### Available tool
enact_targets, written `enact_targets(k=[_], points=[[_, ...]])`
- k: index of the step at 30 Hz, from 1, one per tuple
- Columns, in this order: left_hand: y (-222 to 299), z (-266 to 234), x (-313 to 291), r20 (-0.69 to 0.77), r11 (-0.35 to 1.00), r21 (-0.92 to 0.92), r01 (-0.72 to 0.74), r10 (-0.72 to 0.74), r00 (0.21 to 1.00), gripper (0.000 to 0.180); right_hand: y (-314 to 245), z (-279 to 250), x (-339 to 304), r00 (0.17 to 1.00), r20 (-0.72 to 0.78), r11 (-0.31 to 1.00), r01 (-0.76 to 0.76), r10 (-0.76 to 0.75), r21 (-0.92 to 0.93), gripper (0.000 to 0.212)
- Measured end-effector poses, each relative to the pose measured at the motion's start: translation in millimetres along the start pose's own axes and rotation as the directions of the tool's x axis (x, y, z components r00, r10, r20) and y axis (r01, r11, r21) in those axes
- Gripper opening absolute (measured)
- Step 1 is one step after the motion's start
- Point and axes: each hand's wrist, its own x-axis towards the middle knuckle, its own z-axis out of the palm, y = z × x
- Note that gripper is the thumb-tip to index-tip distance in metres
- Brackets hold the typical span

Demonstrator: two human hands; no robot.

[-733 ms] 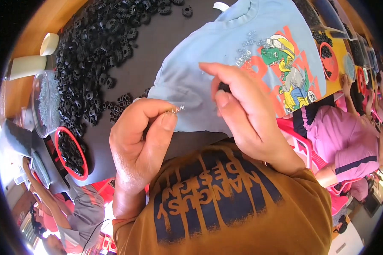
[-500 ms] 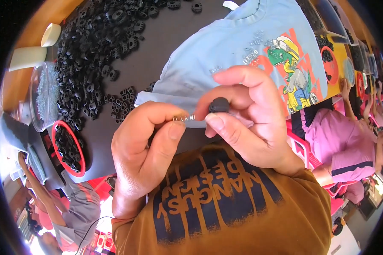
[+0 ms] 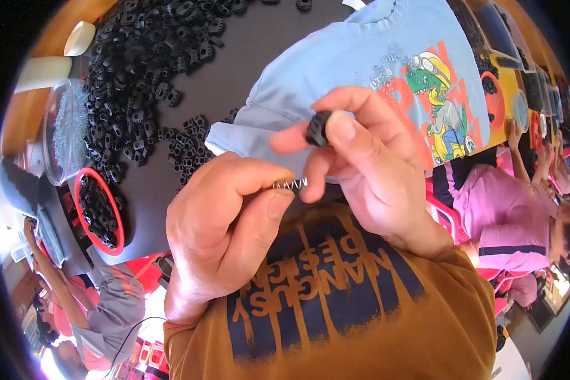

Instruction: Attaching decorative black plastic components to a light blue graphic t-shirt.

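Between thumb and forefinger, my left hand pinches a small metal coil spring, whose free end points toward the right hand. My right hand grips a small black plastic part between its thumb and fingers, a little above and right of the spring. Spring and part are apart. Under and beyond the hands lies a light blue T-shirt with a cartoon print. Several small springs lie scattered on it.
A large heap of black plastic parts covers the table's left side. Beside it stand a clear tub of springs and a red-rimmed bowl of black parts. People sit at both sides, one in a pink shirt.
My right hand has turned and lifted the black part up and slightly left, tilting it. My left hand has shifted a little to the right with the spring.
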Motion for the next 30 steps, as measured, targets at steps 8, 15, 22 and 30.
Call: enact_targets(k=[8, 15, 22, 30], points=[[-6, 8, 8, -0.116, 0.982, 0.149, -0.116, 0.134, 0.984, 0.009, 9, 7, 1, 0.998, 0.04, 0.984, 0.033, -0.04, 0.173, 0.021], [-2, 10, 6, -0.14, 0.981, 0.185, -0.062, 0.088, 0.986, 0.009, 22, 10, -3, 0.954, 0.115, 0.959, 0.281, -0.277, -0.022, 0.023], [2, 4, 2, -0.081, 0.953, 0.284, -0.105, 0.133, 0.988, 0.015, 18, 4, -2, 0.921, 0.265, 0.933, 0.33, -0.286, -0.142, 0.029], [4, 1, -2, -0.126, 0.943, 0.32, -0.092, 0.139, 0.982, 0.019, 18, -2, -6, 0.925, 0.236, 0.879, 0.363, -0.299, -0.31, 0.023]])
